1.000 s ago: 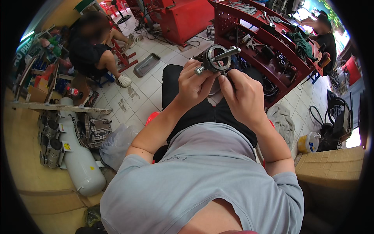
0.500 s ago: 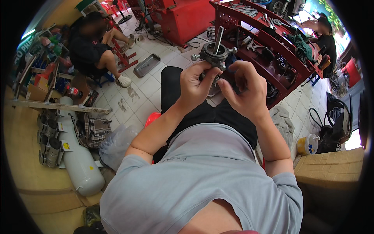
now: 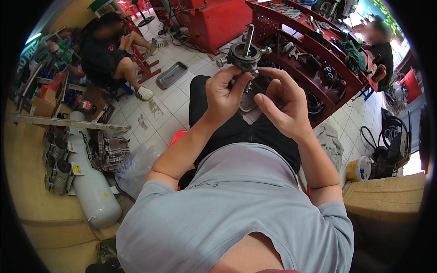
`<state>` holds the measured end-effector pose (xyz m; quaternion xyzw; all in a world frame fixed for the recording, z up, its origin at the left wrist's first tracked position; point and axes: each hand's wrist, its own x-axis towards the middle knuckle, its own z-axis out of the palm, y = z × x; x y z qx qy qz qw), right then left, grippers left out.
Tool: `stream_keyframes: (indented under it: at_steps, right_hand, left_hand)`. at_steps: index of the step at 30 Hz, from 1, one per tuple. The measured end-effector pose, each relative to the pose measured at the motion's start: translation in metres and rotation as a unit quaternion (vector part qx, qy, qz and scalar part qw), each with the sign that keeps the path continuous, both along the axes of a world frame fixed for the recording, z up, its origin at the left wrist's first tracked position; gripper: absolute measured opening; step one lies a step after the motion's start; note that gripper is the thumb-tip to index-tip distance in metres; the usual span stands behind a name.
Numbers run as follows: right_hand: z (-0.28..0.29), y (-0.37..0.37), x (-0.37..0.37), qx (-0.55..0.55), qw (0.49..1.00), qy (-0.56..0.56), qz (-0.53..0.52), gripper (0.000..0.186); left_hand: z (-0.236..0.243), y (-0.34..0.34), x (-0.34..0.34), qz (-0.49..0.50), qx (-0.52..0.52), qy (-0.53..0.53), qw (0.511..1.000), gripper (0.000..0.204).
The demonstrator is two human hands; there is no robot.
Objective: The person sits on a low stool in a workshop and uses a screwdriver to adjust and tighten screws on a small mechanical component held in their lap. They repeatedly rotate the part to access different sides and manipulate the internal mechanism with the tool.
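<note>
Metal ring part (image 3: 240, 63): held to the left of the red tool cart (image 3: 263, 20); bolts (image 3: 221, 62) are fitted around its rim, and a bar (image 3: 248, 40) is raised from its opening.
Left hand (image 3: 224, 93): gripped on the underside of the metal ring part, between thumb and fingers.
Right hand (image 3: 287, 102): partly opened, thumb and fingers parted; index fingertip positioned by the nearest bolt, contact cannot be told.
Grey tray (image 3: 172, 75): placed on the floor (image 3: 170, 101), well left of the cart.

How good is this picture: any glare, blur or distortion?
All in the head view: the metal ring tool in the left hand reads fairly clear; daylight washes out the upper right; edges of the red tool cart curve; the left person's head and right person's head are blurred.
</note>
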<state>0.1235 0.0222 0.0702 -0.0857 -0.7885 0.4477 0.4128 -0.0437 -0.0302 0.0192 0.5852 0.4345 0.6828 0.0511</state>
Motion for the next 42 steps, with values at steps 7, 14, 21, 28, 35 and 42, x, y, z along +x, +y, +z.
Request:
stream_keyframes:
  at_steps: [7, 14, 21, 28, 35, 42]
  right_hand:
    - [0.004, 0.0, -0.001, 0.01, 0.999, 0.012, -0.027, 0.015]
    - [0.006, -0.003, -0.002, -0.012, 0.999, -0.002, -0.033, 0.014]
    - [-0.004, 0.004, -0.001, 0.003, 0.998, -0.067, 0.005, 0.015]
    - [0.001, -0.001, -0.003, 0.025, 0.999, -0.026, -0.037, 0.02]
    - [-0.001, 0.005, -0.007, 0.026, 0.987, 0.015, -0.159, 0.02]
    - [-0.009, 0.014, -0.011, 0.192, 0.943, 0.021, -0.273, 0.02]
  left_hand:
    - [0.001, -0.001, 0.003, -0.01, -0.003, 0.008, 1.0, 0.016]
    - [0.001, 0.001, 0.004, 0.006, 0.0, -0.023, 1.0, 0.014]
    - [0.0, 0.003, 0.005, -0.007, 0.013, -0.051, 0.999, 0.015]
    - [-0.002, 0.0, 0.007, -0.033, -0.032, -0.051, 0.998, 0.021]
    - [0.0, 0.002, 0.013, -0.005, -0.028, -0.013, 1.0, 0.02]
    - [-0.001, 0.0, 0.035, 0.098, -0.026, 0.077, 0.992, 0.02]
